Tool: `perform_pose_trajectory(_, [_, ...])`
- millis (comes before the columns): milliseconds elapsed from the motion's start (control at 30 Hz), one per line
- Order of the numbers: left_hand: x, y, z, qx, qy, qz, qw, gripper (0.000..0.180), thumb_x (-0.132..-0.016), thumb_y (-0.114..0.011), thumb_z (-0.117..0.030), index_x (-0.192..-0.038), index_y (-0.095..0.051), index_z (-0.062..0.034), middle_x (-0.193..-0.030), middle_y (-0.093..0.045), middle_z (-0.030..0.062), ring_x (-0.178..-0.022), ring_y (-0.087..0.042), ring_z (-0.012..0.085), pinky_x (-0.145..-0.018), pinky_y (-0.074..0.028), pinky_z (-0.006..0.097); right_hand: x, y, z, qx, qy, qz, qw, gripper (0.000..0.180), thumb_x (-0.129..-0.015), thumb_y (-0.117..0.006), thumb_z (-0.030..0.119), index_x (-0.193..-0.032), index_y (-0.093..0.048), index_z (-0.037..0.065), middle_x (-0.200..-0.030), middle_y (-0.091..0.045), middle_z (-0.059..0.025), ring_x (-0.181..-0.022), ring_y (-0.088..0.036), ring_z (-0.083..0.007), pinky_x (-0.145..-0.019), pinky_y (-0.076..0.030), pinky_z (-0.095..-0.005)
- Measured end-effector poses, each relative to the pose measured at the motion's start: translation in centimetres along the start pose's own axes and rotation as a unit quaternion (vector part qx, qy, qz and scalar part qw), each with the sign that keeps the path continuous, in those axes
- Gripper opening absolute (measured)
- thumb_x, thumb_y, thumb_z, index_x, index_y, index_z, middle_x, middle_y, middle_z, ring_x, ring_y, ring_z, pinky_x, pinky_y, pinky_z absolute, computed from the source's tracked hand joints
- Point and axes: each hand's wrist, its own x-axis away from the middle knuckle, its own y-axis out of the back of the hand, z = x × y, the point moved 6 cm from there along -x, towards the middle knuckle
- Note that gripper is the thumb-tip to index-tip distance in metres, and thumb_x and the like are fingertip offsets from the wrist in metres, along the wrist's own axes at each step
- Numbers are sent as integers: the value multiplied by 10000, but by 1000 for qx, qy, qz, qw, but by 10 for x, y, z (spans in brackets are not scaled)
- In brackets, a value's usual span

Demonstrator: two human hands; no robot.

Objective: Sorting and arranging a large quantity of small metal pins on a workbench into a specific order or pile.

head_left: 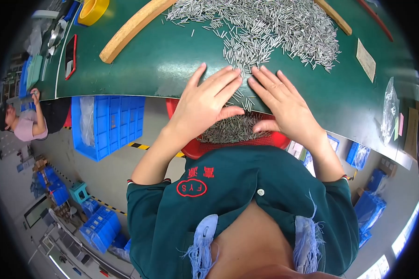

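A large heap of short silvery metal pins lies on the green tabletop, narrowing toward me. My left hand and my right hand lie at the table's near edge, one on each side of the narrow end. Fingers on both hands are stretched out and thumbs point inward; neither hand grips anything. Several loose pins lie between the palms at the edge. Below it, against my body, a red mesh basket holds many more pins, partly hidden under my hands.
Wooden bars flank the heap at left and right. A red-edged phone and yellow tape roll lie left; a paper slip and plastic bag lie right. Blue crates stand below the table. Another person is far left.
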Motion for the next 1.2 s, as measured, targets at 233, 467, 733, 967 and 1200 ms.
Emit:
perform_pose_trajectory(233, [-8,5,0,-2,-4,-20,1000,636,-790,-723,-449,-1298,-627,-79,-1380,-591,61,-1302,-543,237,-1139,-313,527,-8,6,-1,-8,3,-23,1000,945,-731,-659,616,-1444,-454,31,-1538,-402,-140,-1457,-333,-289,-1201,-261,-474])
perform_pose_trajectory(467, [-6,4,7,12,-9,16,1000,638,-780,-752,-399,-1324,-609,-98,-1403,-568,50,-1330,-511,235,-1135,-315,532,0,0,-2,-63,29,49,996,967,-734,-644,623,-1480,-408,56,-1542,-400,-128,-1453,-341,-286,-1197,-259,-484])
perform_pose_trajectory(733, [-29,-3,16,-79,0,-42,996,614,-801,-722,-468,-1288,-632,-105,-1348,-597,59,-1284,-540,226,-1085,-348,583,-10,3,-22,74,-55,-20,996,964,-743,-552,708,-1494,-416,118,-1569,-359,-122,-1466,-315,-290,-1207,-217,-500])
perform_pose_trajectory(967, [-15,6,21,-36,53,-13,998,579,-805,-736,-394,-1310,-626,-134,-1420,-555,43,-1335,-504,235,-1127,-328,531,-4,7,-26,25,-73,-49,996,921,-744,-562,704,-1469,-460,144,-1546,-377,-153,-1463,-319,-303,-1201,-231,-507])
perform_pose_trajectory(1200, [-11,10,17,-60,23,-22,998,577,-787,-750,-430,-1256,-656,-109,-1354,-590,65,-1291,-532,232,-1091,-359,555,-2,10,-26,38,-60,-47,996,864,-743,-589,683,-1434,-505,171,-1535,-379,-173,-1453,-326,-336,-1199,-236,-505])
